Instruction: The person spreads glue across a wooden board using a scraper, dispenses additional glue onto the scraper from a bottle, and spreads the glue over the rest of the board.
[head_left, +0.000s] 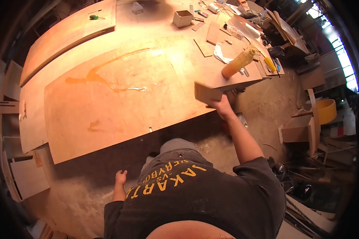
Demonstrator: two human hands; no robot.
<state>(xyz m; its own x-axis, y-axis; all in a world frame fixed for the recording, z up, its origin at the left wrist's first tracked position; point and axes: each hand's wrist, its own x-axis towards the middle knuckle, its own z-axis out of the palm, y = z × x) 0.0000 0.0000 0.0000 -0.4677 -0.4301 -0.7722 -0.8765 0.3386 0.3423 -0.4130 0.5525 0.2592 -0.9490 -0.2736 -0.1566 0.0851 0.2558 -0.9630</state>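
Note:
My right hand (222, 106) is closed around the edge of a flat, thin wooden board piece (207, 94), held tilted at the near right edge of the workbench. Beside it stands a tall bottle of amber glue (237, 65), smeared around its top. A large plywood sheet (119, 115) lies in front of me, with a wet, glossy streak of glue (95, 76) curving over its far half. Low at my side hangs my left hand (121, 176), away from the bench, with nothing visible in it and its thumb and finger apart.
Stacked panels (68, 40) at the far left carry a green-handled screwdriver (95, 17). A square box (182, 19), wood offcuts (213, 32) and tools crowd the far right. Wooden frames and a yellow round piece (326, 111) stand on the right.

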